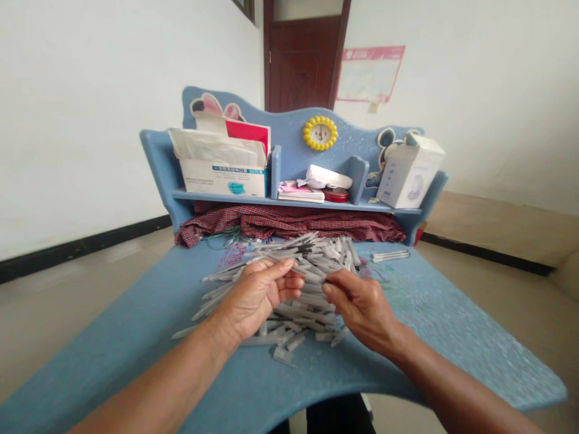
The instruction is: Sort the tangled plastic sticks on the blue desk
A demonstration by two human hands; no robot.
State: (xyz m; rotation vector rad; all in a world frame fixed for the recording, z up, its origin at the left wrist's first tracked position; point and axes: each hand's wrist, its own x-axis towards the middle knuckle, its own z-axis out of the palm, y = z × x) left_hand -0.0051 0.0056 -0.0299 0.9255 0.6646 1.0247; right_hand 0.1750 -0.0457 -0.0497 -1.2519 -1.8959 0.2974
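A slim, translucent pen barrel (311, 275) spans the gap between my two hands, above a heap of similar parts. My left hand (260, 295) pinches its left end between thumb and forefinger, the other fingers loosely curled. At the barrel's other end, my right hand (364, 307) is closed, with a small dark bit showing at its fingertips; the fingers cover what that bit is. Below and behind both hands lies the pile of whitish pen barrels and caps (298, 313), some with dark pieces among them. Several loose caps (284, 354) lie at the pile's near edge.
Three pens (389, 256) lie side by side right of the pile. Along the back of the blue table (452, 337), a checked cloth (294, 222) is bunched under a shelf (289, 201). The shelf holds a mask box (221, 175), papers, a red tin and a white box (409, 172).
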